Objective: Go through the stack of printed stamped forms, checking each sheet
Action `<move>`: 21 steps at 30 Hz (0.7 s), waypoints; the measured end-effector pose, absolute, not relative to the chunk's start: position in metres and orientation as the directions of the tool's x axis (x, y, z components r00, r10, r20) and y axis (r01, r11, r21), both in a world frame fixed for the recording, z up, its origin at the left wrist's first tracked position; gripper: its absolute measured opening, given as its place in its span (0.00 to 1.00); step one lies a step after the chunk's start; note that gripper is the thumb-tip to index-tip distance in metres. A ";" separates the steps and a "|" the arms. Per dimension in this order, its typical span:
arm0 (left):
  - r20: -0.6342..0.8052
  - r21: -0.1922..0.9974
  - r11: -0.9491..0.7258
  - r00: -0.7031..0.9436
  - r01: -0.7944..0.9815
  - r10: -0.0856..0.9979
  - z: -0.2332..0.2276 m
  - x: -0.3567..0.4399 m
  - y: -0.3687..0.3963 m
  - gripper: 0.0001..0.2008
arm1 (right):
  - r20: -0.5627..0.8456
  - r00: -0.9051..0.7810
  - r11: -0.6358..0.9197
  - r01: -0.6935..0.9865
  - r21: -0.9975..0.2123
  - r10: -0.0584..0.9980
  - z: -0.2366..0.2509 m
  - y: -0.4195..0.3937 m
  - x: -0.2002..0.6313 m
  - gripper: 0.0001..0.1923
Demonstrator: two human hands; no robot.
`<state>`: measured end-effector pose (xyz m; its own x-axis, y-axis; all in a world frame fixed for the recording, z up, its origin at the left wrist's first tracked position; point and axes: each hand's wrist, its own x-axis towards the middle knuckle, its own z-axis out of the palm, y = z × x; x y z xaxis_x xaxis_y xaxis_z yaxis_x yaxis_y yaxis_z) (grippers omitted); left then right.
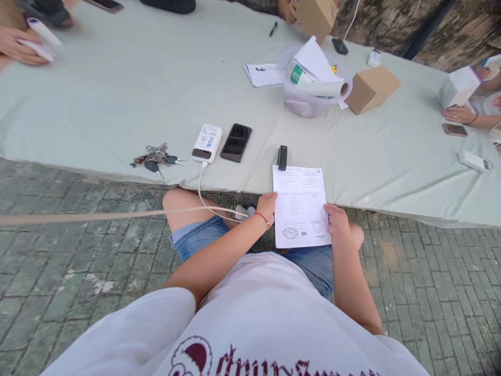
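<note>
A white printed sheet of paper [299, 203] with round and oval stamps is held over my lap, its far end against the table edge. My left hand [267, 207] pinches its left side, with a red cord round the wrist. On the opposite side, my right hand [336, 217] grips the paper's right edge between thumb and fingers. A small black stapler-like object [282, 157] lies at the sheet's far left corner. Left of that are a black phone [236, 142], a white power bank [207, 142] with a cable plugged in, and a bunch of keys [156, 158].
A pale cloth covers the table [156, 94]. Toward the back stands a translucent basin [309, 104] of papers and a roll, beside a cardboard box [371, 90]. Other people's hands handle a white box [460, 86] at right and white items at left. A cable crosses before me.
</note>
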<state>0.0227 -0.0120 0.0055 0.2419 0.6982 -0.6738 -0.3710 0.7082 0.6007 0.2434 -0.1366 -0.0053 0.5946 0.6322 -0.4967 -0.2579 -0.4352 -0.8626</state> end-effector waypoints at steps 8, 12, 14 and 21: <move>-0.662 0.656 0.704 0.241 -0.272 0.710 -0.010 0.023 -0.019 0.10 | -0.403 0.682 -0.599 0.065 -0.798 0.610 0.002 -0.149 0.241 0.15; -0.651 0.669 0.698 0.253 -0.256 0.716 -0.011 0.023 -0.015 0.11 | -0.139 0.761 -0.678 0.460 -0.572 0.634 0.033 -0.142 0.249 0.15; -0.650 0.668 0.699 0.257 -0.254 0.715 -0.011 0.023 -0.014 0.12 | -0.041 0.730 -0.640 0.569 -0.516 0.682 0.049 -0.129 0.246 0.18; -0.666 0.660 0.708 0.241 -0.251 0.706 -0.015 0.020 -0.011 0.13 | 0.077 0.230 -0.153 0.825 -0.544 0.970 0.068 -0.049 0.197 0.25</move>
<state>0.0201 -0.0108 -0.0154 0.2408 0.7062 -0.6658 -0.2510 0.7080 0.6601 0.1974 -0.0493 0.0677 0.2301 0.9701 0.0766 0.8252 -0.1528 -0.5438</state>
